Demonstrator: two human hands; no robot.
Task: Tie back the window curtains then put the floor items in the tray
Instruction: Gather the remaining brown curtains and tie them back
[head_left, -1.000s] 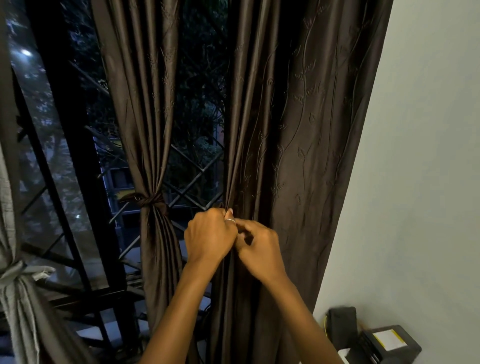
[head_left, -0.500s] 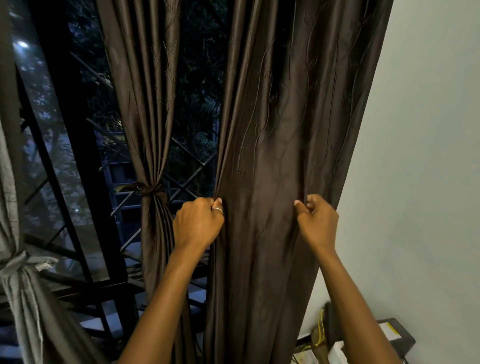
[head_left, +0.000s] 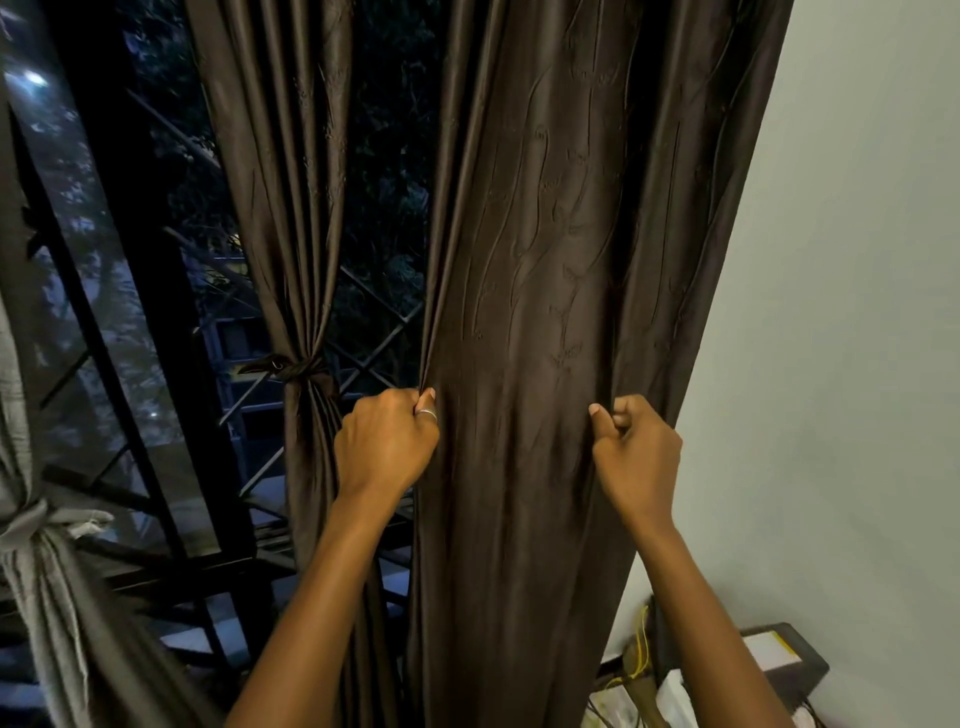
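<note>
Two bare forearms rise from the bottom edge to a dark brown curtain (head_left: 561, 260) that hangs loose just left of a pale wall (head_left: 857, 312). The left hand (head_left: 387, 441) grips the curtain's left edge, fingers curled tight round a bunch of folds with the thumb pressed on top; a silver ring (head_left: 427, 413) sits on one finger. The right hand (head_left: 636, 457) pinches the fabric near the curtain's right edge, thumb up and fingers curled in around a fold. The two hands are at about the same height and well apart, with the cloth spread fairly flat between them. Low on the right, beside the right forearm, a dark box with a pale label (head_left: 779, 660) and some yellow wires (head_left: 641, 660) lie against the wall. At the far left a grey curtain (head_left: 47, 597) is knotted round its middle. Further back, left of the left hand, a second brown curtain (head_left: 291, 208) is gathered at its waist by a dark tie-back (head_left: 296, 370). Behind both runs a black window grille (head_left: 363, 338), with dark trees and a building outside
</note>
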